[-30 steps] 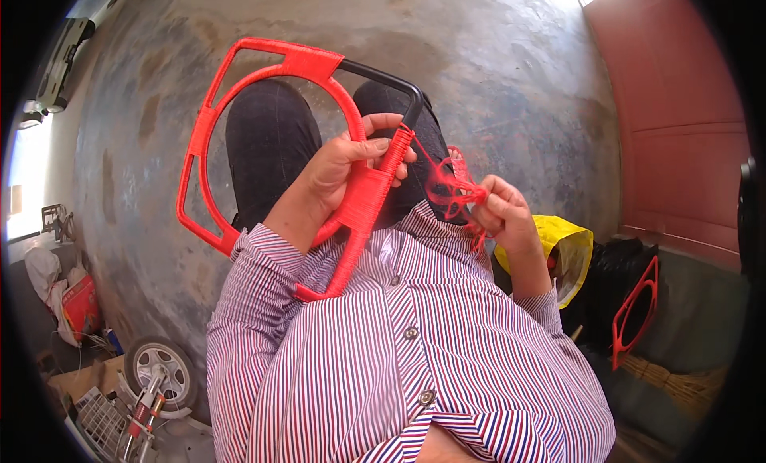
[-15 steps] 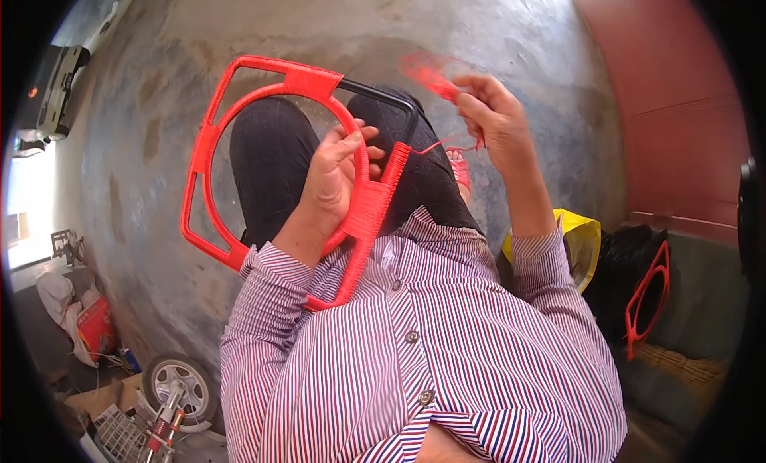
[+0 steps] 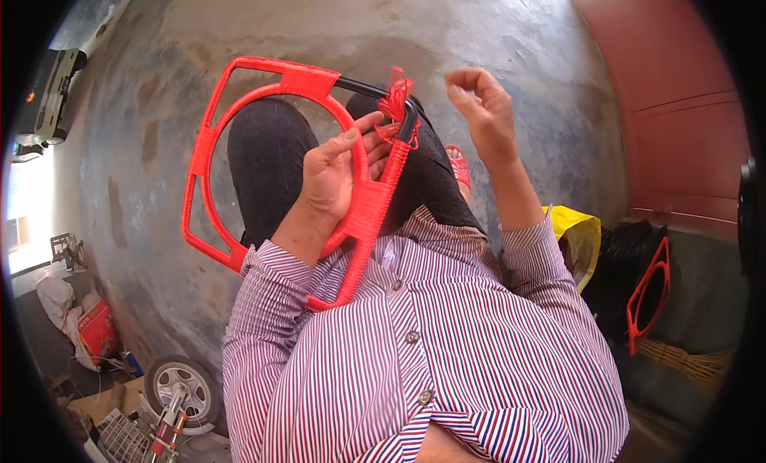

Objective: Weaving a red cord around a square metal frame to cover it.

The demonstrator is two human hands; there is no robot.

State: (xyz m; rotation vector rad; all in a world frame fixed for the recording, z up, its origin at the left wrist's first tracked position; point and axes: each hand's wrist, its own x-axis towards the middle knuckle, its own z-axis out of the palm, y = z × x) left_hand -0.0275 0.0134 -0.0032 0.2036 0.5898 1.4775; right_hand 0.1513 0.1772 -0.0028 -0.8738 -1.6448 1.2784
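Note:
A frame with an inner ring [image 3: 369, 204] leans over my lap, mostly wrapped in red cord. Near its top right corner a black bar [image 3: 361, 87] shows bare. My left hand [image 3: 331, 172] holds the ring, thumb in front and fingers stretched out behind it. A loose bundle of red cord [image 3: 395, 102] is at the bare corner, just beyond my left fingertips. My right hand [image 3: 485, 108] is raised to the right of the bundle, fingers curved and apart, with nothing in them.
To my right are a yellow bag [image 3: 581, 240], a black plastic bag [image 3: 622, 252] and another red frame [image 3: 632, 319]. At lower left lie a spoked wheel [image 3: 182, 391], a wire basket [image 3: 121, 441] and a red package [image 3: 97, 329]. A red wall [image 3: 678, 104] rises at right.
My right hand has let go of the red cord bundle, which has moved left to the frame's bare corner. The left fingers have straightened; the frame has hardly moved.

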